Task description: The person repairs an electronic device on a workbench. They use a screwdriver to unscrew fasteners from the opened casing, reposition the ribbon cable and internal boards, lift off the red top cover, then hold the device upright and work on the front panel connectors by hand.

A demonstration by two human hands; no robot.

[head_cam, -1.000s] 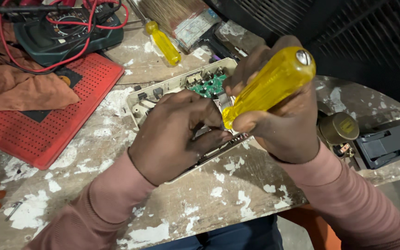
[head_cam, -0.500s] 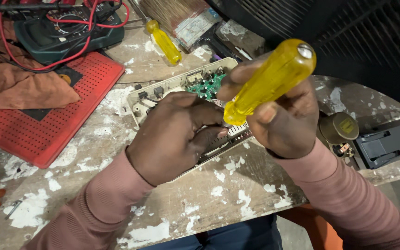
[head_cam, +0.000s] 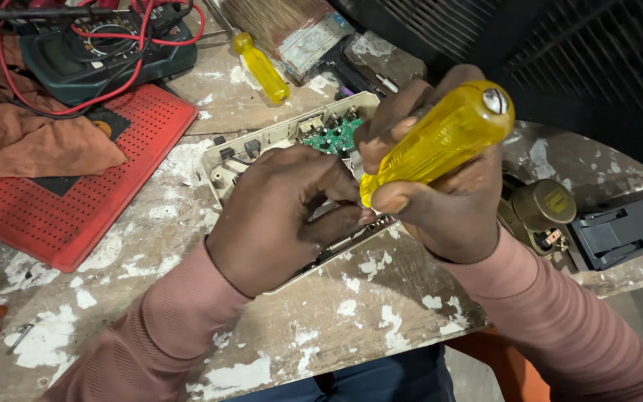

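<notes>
Both arms are covered to the wrist by close-fitting long sleeves in a dusty pink knit with fine ribbing running along their length, one sleeve [head_cam: 135,342] rising from the lower left of the frame and the other sleeve [head_cam: 560,313] from the lower right. The left hand [head_cam: 273,223] and right hand [head_cam: 440,186], near the centre, are bare, with no gloves, rings or watch showing. At the bottom centre a strip of dark blue trousers [head_cam: 366,383] shows.

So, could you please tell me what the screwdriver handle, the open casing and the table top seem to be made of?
Screwdriver handle, gripped in the right hand: translucent yellow plastic, glossy, light passing through it. Open casing under the left hand: cream moulded plastic, matte, with thin walls. Table top: probably wood or board, with white paint flaking off a dull brown surface.
</notes>
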